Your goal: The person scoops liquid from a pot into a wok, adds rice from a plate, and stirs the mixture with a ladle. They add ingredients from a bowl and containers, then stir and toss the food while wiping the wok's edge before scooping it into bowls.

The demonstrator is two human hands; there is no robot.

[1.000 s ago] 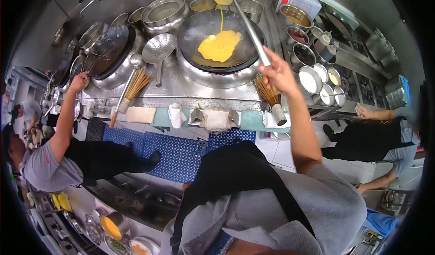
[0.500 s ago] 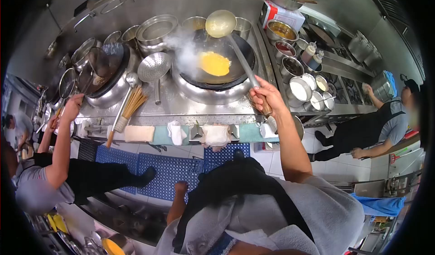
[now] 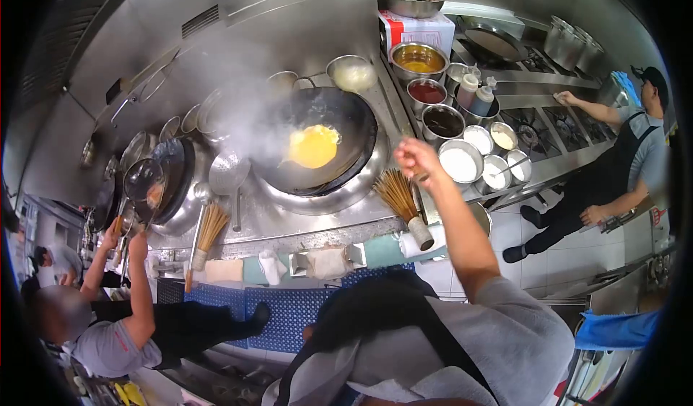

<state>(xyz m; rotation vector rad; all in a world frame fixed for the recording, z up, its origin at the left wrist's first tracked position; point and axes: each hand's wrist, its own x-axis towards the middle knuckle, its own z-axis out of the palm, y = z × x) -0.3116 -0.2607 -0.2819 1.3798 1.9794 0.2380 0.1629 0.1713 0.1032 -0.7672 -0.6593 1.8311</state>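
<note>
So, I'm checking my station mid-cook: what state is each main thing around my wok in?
Right hand: raised, fingers curled; grip unclear.
Wok: on the stove, uncovered, egg inside.
Egg: yellow, spread in one patch.
Steam: rising at the wok's left.
Perforated strainer: resting on the stove top, off the wok.
Squeeze bottles: upright.
Red sauce pot: uncovered, contents showing.

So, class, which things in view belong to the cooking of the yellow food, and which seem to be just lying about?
Belongs to the job:
wok
yellow egg-like food
right hand, raised beside the wok

Seemingly lying about:
bamboo brush right of the wok
perforated skimmer
beige cloth
squeeze bottle
</note>
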